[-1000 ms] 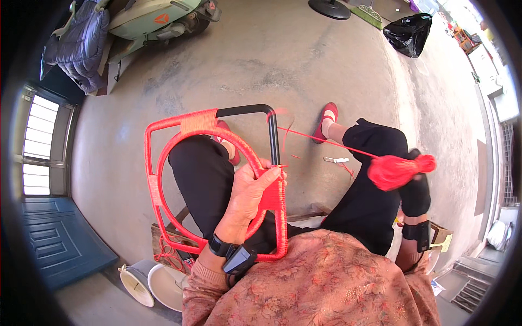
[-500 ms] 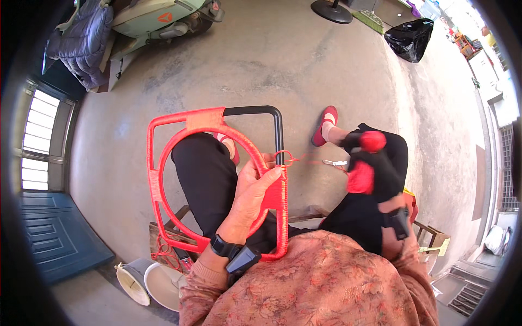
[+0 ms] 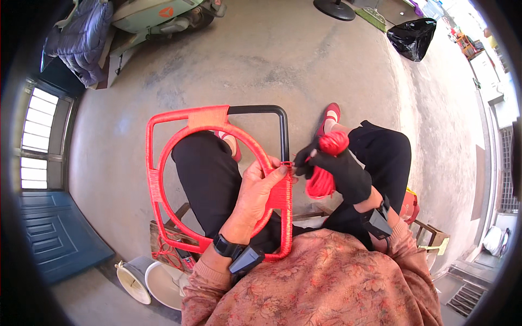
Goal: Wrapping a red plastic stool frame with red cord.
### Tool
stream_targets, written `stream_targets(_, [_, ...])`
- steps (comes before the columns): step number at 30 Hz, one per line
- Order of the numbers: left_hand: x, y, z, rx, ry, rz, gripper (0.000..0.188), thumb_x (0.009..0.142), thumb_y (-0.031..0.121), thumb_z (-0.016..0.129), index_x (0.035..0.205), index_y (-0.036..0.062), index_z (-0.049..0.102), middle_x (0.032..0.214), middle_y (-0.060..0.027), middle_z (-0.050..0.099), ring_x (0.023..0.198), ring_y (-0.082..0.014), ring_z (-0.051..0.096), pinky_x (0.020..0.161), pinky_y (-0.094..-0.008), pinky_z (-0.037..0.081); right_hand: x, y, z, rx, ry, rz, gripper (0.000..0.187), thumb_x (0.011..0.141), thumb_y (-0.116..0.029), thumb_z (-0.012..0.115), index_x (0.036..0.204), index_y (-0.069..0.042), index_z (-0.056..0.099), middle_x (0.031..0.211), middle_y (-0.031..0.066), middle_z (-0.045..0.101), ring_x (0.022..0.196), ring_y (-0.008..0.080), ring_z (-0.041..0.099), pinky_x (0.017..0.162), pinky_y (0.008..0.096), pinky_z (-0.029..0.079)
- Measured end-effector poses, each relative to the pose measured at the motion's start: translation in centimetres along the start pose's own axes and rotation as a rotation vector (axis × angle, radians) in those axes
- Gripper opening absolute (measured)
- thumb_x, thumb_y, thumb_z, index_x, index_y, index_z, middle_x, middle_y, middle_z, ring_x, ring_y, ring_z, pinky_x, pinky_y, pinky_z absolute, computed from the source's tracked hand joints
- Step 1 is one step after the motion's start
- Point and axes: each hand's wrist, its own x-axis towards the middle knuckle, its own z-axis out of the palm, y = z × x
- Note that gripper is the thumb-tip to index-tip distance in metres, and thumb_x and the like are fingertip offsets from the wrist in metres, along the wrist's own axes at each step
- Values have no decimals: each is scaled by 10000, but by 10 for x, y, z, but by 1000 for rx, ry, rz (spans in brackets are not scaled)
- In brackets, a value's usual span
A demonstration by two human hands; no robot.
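Observation:
A square metal frame with a ring inside it [image 3: 208, 117] rests across my lap, mostly wrapped in red-orange cord. Its upper right corner [image 3: 284, 130] is bare black tube. My left hand [image 3: 249, 198] is closed on the right side bar, thumb on top, where the wrapping ends. In its black glove, my right hand [image 3: 348, 175] grips a bundle of red cord [image 3: 322, 183], which bulges out above and below the palm. Its fingertips are close to the bar, near my left thumb, where loops of cord sit around the tube.
Beside my left leg is a wooden bench [image 3: 182, 234] with loose red cord on it. Two pale buckets [image 3: 163, 285] stand at the lower left. Farther off are a scooter [image 3: 147, 19], a black plastic bag [image 3: 411, 39], a green broom [image 3: 372, 19] and a blue door [image 3: 60, 233].
My right hand has swung left with the cord bundle, from over my right knee to the frame's right bar. My left hand keeps its hold, and the frame has shifted slightly.

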Motion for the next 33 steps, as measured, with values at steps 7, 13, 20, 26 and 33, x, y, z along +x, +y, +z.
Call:
stream_targets(7, [-1, 3, 6, 4, 37, 81, 70, 881, 54, 645, 926, 53, 592, 832, -33, 645, 713, -122, 631, 660, -262, 539, -4, -11, 14, -236, -76, 19, 119, 836, -93, 642, 843, 2, 571, 722, 93, 629, 701, 172, 642, 664, 293, 505])
stream_targets(13, [5, 8, 6, -112, 33, -7, 43, 896, 78, 598, 862, 72, 571, 769, -76, 631, 705, -168, 657, 650, -311, 571, -5, 11, -76, 69, 352, -39, 454, 939, -334, 557, 1256, -19, 480, 1063, 108, 625, 773, 206, 634, 612, 329, 530])
stream_targets(20, [8, 5, 0, -45, 161, 2, 114, 898, 131, 600, 977, 51, 582, 908, -85, 636, 881, -159, 625, 781, -297, 516, -29, 38, -42, -421, -701, 384, 430, 934, -339, 570, 1203, -4, 551, 1027, 139, 656, 900, 171, 605, 794, 308, 481])
stream_targets(26, [6, 1, -5, 112, 248, 70, 379, 888, 187, 644, 1194, 20, 495, 1129, -80, 554, 1043, -132, 535, 868, -279, 465, 19, 104, -9, 117, -347, 50, 303, 966, -225, 506, 1193, -29, 554, 1092, 107, 633, 949, 120, 573, 855, 263, 475])
stream_targets(33, [9, -2, -3, 68, 208, 171, 444, 869, 105, 662, 1255, 29, 455, 1126, -85, 575, 1009, -141, 574, 868, -298, 486, 68, 57, 6, 76, -215, -27, 615, 904, -207, 609, 1407, 11, 329, 1176, 98, 585, 1055, 119, 562, 923, 283, 441])
